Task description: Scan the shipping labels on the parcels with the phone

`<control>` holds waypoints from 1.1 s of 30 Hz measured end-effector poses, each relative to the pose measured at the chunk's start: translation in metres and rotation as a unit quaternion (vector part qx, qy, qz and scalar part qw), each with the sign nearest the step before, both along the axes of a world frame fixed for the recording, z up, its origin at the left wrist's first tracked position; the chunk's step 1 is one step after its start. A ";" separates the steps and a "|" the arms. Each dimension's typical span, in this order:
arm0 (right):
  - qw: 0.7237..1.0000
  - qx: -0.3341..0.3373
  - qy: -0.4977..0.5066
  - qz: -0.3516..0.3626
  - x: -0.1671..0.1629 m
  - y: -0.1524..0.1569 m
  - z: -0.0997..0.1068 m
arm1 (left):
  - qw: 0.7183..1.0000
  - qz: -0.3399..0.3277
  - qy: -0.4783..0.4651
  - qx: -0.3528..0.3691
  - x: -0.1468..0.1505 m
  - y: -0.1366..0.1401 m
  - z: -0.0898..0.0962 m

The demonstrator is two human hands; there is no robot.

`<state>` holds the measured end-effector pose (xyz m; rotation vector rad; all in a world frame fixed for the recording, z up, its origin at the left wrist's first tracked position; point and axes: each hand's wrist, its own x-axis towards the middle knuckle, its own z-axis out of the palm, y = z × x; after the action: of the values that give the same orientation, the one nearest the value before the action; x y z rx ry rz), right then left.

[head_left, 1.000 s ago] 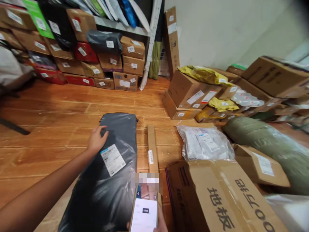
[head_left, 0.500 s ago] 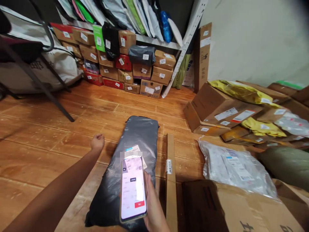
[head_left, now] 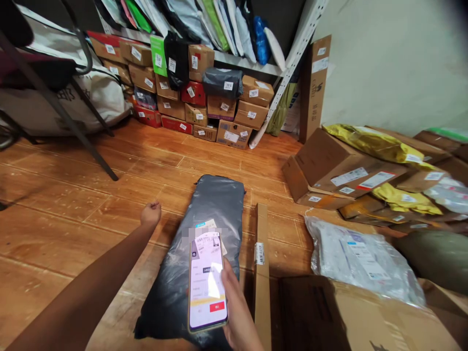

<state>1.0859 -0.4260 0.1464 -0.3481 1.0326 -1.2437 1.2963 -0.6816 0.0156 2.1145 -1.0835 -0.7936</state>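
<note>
**Phone held over the grey parcel's label**

Nearest to me, the right hand (head_left: pixel 239 312) is wrapped around a smartphone (head_left: pixel 206 280), fingers along its right edge, screen lit and facing up. A second ago the phone sat low at the bottom edge; it has since been lifted and now hangs directly above the white shipping label (head_left: pixel 206 225) on the grey plastic mailer bag (head_left: pixel 204 243), which lies lengthwise on the wooden floor (head_left: pixel 73 204). My reading is that the label is being captured on screen.

The left hand (head_left: pixel 151 213) has come off the bag. Earlier it lay flat on the plastic beside the label; now it is curled into a loose fist, holding nothing, just left of the bag and apart from it.

Just right of the bag lies a long narrow cardboard box (head_left: pixel 262 263), then a clear plastic parcel (head_left: pixel 361 261) and open cartons. Further back, stacked shoe boxes (head_left: pixel 204 105) sit under a shelf of soft mailers (head_left: pixel 219 24). The view has also shifted back and up since then, showing more shelf.
</note>
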 end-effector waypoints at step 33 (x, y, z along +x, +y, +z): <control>0.990 -0.081 0.039 0.112 -0.009 0.009 -0.006 | 0.998 -0.046 -0.031 -0.001 -0.012 0.006 0.011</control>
<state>1.0770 -0.4167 0.1406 -0.6268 0.9325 -1.1194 1.2839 -0.6760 0.0263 2.1125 -1.2205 -0.7736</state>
